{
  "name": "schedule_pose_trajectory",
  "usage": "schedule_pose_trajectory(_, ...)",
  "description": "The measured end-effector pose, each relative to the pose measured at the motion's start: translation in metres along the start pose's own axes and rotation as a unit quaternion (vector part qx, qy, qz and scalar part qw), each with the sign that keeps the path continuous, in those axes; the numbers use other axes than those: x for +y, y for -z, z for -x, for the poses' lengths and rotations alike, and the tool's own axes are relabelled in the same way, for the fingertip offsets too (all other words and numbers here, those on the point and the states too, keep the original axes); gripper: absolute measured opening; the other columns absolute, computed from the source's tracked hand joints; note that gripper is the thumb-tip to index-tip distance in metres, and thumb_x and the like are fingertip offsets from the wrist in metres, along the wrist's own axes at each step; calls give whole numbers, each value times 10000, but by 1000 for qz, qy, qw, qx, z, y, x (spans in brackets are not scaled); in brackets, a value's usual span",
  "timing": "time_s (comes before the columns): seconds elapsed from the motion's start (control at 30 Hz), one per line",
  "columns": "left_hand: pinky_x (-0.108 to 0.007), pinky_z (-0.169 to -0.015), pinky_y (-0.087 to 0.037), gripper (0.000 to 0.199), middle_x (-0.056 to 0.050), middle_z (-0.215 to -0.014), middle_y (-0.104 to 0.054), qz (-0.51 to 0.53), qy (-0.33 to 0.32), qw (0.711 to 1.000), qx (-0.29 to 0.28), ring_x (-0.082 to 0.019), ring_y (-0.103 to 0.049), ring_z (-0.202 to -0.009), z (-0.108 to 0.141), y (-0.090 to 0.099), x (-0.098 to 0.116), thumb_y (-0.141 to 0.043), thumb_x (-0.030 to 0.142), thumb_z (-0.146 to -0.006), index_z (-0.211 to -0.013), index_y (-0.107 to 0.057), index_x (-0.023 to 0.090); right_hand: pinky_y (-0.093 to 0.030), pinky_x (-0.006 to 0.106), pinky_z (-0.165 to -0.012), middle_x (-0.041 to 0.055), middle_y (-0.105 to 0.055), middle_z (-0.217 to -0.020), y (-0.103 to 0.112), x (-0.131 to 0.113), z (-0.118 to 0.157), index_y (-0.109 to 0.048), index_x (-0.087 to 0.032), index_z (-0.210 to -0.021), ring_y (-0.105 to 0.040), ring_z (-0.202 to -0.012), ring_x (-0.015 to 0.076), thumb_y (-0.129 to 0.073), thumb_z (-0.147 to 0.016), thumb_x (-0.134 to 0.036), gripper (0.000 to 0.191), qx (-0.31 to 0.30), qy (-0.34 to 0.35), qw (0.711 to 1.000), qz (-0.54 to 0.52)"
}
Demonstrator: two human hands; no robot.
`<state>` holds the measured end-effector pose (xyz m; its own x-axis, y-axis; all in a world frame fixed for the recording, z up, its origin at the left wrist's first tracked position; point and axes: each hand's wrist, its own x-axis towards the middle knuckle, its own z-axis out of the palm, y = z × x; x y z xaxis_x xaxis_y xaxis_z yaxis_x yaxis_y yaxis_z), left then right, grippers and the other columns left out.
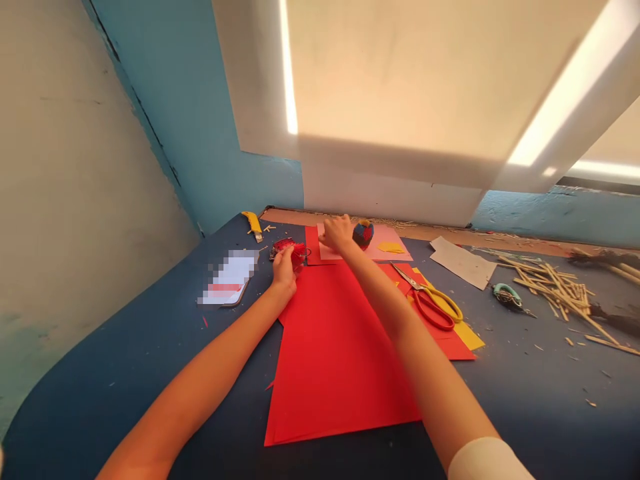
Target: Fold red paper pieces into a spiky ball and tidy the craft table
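My left hand [284, 272] is closed on a small, glossy red bundle [296, 249], held low over the table's left middle; its exact kind is unclear, and a thin dark loop shows at its right side. Further up and to the right, my right hand [337, 233] is curled closed above pink paper [397, 241]; whatever its fingers may hold is hidden. Just right of that hand stands a small, round, dark blue and red object [363, 234]. Large red sheets [340, 360] lie flat beneath both forearms.
Scissors with red and yellow handles [435, 307] rest on red and yellow paper. A phone [230, 279] and a yellow box cutter [253, 225] lie at left. To the right are a grey card piece [463, 262], a teal key holder [507, 295] and several thin wooden sticks [560, 290].
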<state>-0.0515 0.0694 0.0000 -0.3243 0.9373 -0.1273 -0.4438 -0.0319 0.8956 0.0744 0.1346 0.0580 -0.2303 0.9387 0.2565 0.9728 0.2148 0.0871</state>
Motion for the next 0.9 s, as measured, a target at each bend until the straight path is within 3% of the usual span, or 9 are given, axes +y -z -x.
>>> schedule_pose_trajectory(0.13,-173,-456,-372,137,43,-604,-598,16,0,1000,15,-81,-555,-470,-5,3,4,-578,291,-699,-783,-555,185,-404,456,-941,77,-585,-1131,-14,-8,-2,-575,-138,-1089,-554,-1046,216,-545,-890,-413,340,-14,28,999,31)
schedule_pose_trajectory(0.23,-173,-458,-373,148,38,-640,-613,19,0,1000,10,-82,-559,-488,-3,0,2,-582,292,-693,-799,-565,189,-381,459,-947,112,-601,-1118,-2,2,1,-583,-125,-1075,-537,-1083,249,-507,-895,-469,396,-15,45,998,37)
schedule_pose_trajectory(0.3,-172,-460,-377,154,30,-673,-625,17,1,1000,2,-84,-563,-504,1,-2,0,-583,285,-695,-819,-570,194,-406,412,-879,182,-629,-1056,14,18,9,-606,-98,-1024,-558,-1041,294,-433,-913,-504,456,-23,69,997,27)
schedule_pose_trajectory(0.4,-171,-466,-384,154,30,-701,-631,7,3,1000,-16,-86,-573,-526,7,-5,-1,-602,264,-691,-831,-574,205,-437,307,-720,109,-665,-972,37,56,39,-605,-169,-1014,-620,-848,230,-382,-931,-489,399,-60,142,988,2)
schedule_pose_trajectory(0.5,-171,-478,-394,135,38,-684,-620,-3,3,999,-39,-91,-578,-544,14,-9,1,-622,250,-684,-804,-574,209,-446,296,-715,99,-649,-1030,44,103,92,-571,-188,-1111,-626,-859,222,-453,-900,-490,387,-86,207,975,-9)
schedule_pose_trajectory(0.6,-167,-477,-392,112,39,-660,-610,-13,-4,998,-57,-91,-572,-547,17,-11,3,-617,247,-691,-783,-572,204,-447,348,-869,138,-531,-1269,27,141,147,-459,-183,-1287,-547,-1103,264,-540,-823,-567,608,-99,258,961,-23)
schedule_pose_trajectory(0.7,-164,-475,-390,122,37,-665,-615,-26,-11,998,-59,-97,-577,-565,17,-12,3,-616,250,-693,-799,-578,204,-437,444,-918,191,-400,-1388,-2,161,177,-340,-162,-1386,-425,-1243,324,-521,-788,-652,794,-81,302,948,-68)
schedule_pose_trajectory(0.9,-167,-473,-393,135,24,-684,-638,-62,-13,997,-53,-122,-606,-623,15,-10,-3,-618,269,-692,-812,-587,216,-437,411,-910,179,-462,-1303,-30,158,165,-423,-162,-1334,-480,-1163,287,-505,-833,-590,664,-61,300,945,-119)
